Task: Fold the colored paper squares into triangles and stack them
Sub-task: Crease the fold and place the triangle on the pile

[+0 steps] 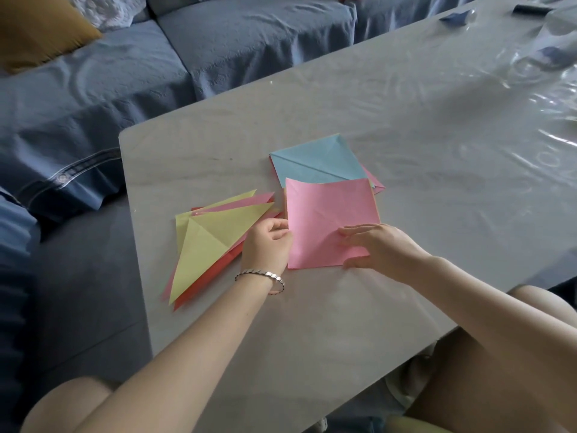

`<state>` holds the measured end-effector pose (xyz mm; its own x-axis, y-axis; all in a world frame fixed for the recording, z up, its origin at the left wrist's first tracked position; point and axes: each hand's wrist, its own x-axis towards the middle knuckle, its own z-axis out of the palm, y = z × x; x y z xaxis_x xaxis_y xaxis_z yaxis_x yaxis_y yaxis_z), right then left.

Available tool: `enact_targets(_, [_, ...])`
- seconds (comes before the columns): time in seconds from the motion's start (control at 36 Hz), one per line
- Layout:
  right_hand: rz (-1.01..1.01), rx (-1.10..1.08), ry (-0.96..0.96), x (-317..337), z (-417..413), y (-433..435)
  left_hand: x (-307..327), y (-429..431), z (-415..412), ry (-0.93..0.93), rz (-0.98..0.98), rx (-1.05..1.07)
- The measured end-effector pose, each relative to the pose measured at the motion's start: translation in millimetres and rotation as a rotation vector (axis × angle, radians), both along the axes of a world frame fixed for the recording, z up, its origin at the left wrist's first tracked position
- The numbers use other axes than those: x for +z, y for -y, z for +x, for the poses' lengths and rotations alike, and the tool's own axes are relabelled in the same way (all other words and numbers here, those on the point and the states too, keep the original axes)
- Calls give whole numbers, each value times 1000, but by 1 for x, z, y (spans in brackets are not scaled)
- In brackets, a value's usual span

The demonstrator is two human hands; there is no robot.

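Pink square (pixel 327 214) lay flat on the table (pixel 406 135), toward its left edge. I logged the left hand (pixel 268 245) pinching the square's left edge and the right hand (pixel 377 248) resting on it, fingers extended. The triangle stack (pixel 212 242) sat nearer the left edge, and the blue sheet (pixel 315 164) nearer the far edge.

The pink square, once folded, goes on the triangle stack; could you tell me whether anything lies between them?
Only the left hand, at the pink square's left edge beside the triangle stack; nothing else visible.
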<state>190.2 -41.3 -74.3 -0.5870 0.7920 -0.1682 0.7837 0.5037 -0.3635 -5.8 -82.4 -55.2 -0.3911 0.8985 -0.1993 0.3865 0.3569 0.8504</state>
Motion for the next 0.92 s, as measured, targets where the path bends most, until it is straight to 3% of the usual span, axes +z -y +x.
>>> enact_targets(0.17, [2,26,26,1,1,-1,0,1,2,13,38,32])
enact_targets(0.36, [51,30,-32,-5,2,3,2,-7,13,105,-91,-24])
enact_targets(0.53, [345,-8,-234,-22,18,14,7,-2,3,66,-70,-104])
enact_targets(0.75, [258,211,-297,-22,33,27,3,3,-31,-14,-271,-237])
enact_targets(0.92, [149,385,-248,-12,15,42,4,-14,-23,4,-218,-172])
